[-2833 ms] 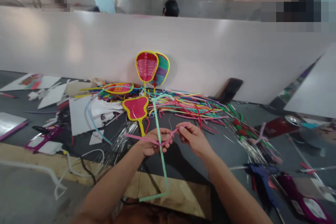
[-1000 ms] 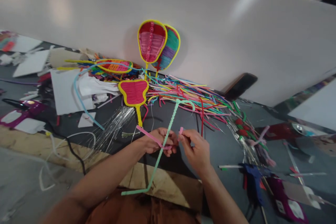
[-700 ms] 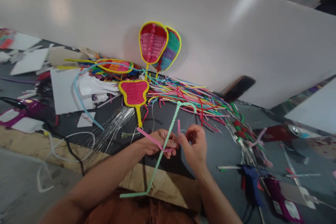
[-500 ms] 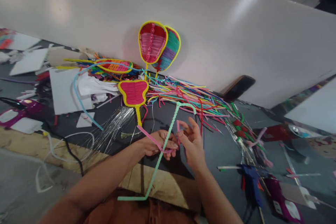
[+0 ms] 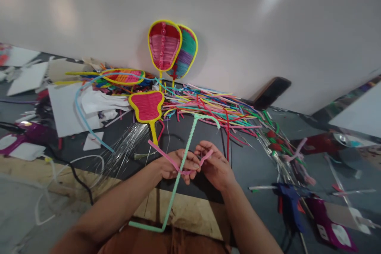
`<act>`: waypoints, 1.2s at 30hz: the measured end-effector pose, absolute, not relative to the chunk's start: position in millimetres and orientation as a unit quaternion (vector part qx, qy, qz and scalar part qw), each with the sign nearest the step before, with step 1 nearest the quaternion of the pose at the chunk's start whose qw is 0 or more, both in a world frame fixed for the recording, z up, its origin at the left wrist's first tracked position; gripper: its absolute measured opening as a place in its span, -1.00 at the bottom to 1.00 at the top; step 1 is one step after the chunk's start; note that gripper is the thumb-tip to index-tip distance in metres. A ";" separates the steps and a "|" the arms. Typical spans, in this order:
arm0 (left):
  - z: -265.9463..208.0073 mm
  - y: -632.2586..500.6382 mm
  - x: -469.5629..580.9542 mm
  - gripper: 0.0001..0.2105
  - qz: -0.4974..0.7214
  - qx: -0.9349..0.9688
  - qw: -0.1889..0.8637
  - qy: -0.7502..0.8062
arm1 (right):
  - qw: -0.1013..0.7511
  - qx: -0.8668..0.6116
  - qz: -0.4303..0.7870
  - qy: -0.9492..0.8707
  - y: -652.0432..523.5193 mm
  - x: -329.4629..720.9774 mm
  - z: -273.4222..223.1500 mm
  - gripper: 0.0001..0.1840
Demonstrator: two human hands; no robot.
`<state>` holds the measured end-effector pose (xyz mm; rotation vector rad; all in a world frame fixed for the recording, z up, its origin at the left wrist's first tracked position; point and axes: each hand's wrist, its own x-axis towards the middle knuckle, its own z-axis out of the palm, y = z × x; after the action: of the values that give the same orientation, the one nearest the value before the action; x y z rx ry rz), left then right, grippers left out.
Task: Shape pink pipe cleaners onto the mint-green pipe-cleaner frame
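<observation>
Evidently, the step in hand is bending the pink stem (image 5: 163,154) about the green stem (image 5: 174,190). The left hand (image 5: 176,156) grips the pink stem by the crossing, thumb against fingertips, while the green stem runs across in front of its fingers. The right hand (image 5: 217,168) lies just beside, its fingers curled at the pink stem's short end; whether they pinch it I cannot tell. Both stems are well forward of the loose pile (image 5: 208,107). My judgement: the next move calls for a steady left pinch and a sure right-hand hold on that end.
</observation>
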<state>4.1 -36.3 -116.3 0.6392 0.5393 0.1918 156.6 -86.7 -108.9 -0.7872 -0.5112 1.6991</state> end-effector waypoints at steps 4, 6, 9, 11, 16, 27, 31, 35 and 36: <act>-112.7 -31.4 1.0 -0.78 0.149 0.315 0.890 0.293 | 0.552 -0.384 0.684 -0.284 -86.5 160.6 -115.9 -0.82; -110.2 -30.0 0.6 -0.77 0.169 0.315 0.878 0.318 | 0.557 -0.419 0.635 -0.333 -87.2 161.2 -117.8 -0.87; -107.4 -30.0 1.3 -0.73 0.180 0.321 0.866 0.339 | 0.550 -0.471 0.559 -0.403 -88.5 160.5 -116.8 -0.91; -106.5 -31.2 2.1 -0.73 0.177 0.339 0.859 0.340 | 0.547 -0.490 0.525 -0.429 -88.9 158.6 -115.2 -0.90; -106.1 -34.0 2.8 -0.75 0.165 0.377 0.851 0.327 | 0.596 -0.457 0.579 -0.317 -88.5 147.2 -115.9 -0.86; -115.7 -43.0 9.1 -0.79 0.071 0.336 0.896 0.282 | 0.602 -0.335 0.707 -0.158 -91.6 137.3 -111.8 -0.44; -116.0 -44.3 10.0 -0.82 0.077 0.334 0.899 0.273 | 0.597 -0.315 0.720 -0.159 -91.7 140.3 -118.3 -0.73; -112.8 -42.3 7.5 -0.81 0.080 0.326 0.902 0.273 | 0.584 -0.315 0.725 -0.183 -91.6 143.8 -119.8 -0.79; -111.8 -41.1 6.4 -0.80 0.083 0.323 0.902 0.274 | 0.581 -0.316 0.725 -0.194 -91.1 145.2 -119.5 -0.76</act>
<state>6.4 -41.1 -111.8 0.6678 0.5659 0.1716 145.2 -91.1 -119.5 -0.7372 -0.4521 1.6927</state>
